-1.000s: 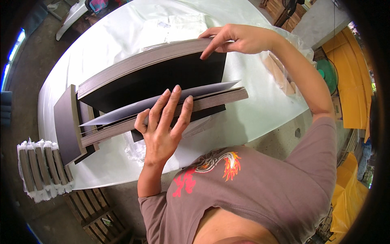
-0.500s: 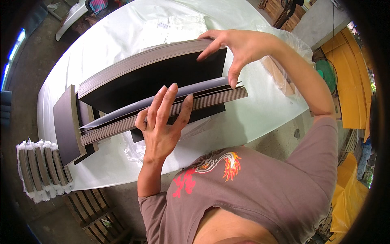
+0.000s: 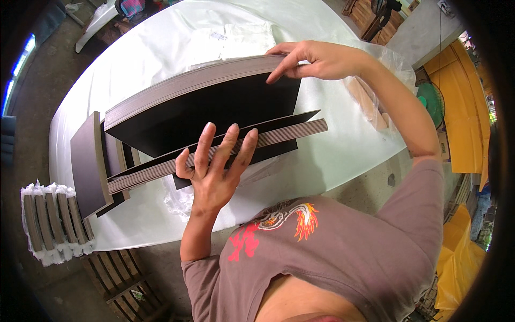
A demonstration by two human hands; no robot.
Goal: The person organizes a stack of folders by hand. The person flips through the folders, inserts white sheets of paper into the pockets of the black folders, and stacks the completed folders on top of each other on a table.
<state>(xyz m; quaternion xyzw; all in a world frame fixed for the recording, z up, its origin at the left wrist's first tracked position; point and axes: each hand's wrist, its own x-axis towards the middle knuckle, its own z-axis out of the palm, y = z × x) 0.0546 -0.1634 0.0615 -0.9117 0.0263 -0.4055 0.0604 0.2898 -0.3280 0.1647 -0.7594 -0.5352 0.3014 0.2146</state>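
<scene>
Two stacks of thin black boards with grey-brown edges stand on a white-covered table (image 3: 348, 155). My right hand (image 3: 300, 61) grips the right end of the thicker far stack (image 3: 198, 88), a finger over its top edge and the thumb against its black face. My left hand (image 3: 217, 166) lies across the edges of the near stack (image 3: 295, 131), its fingers spread and stretched out. One black board (image 3: 303, 115) leans slightly apart from the near stack, with a gap between it and the far stack. The palm side of my left hand is hidden.
More dark boards (image 3: 88, 166) stand at the table's left end. Beside them is a bundle of boards wrapped in white foam (image 3: 56, 220). Clear plastic (image 3: 370, 102) lies at the right, near a green fan (image 3: 429, 102). A wooden pallet (image 3: 120, 284) is on the floor.
A board that leaned between the stacks now lies against the far stack. My right hand's thumb has left the near stack's right end and come up to the far stack.
</scene>
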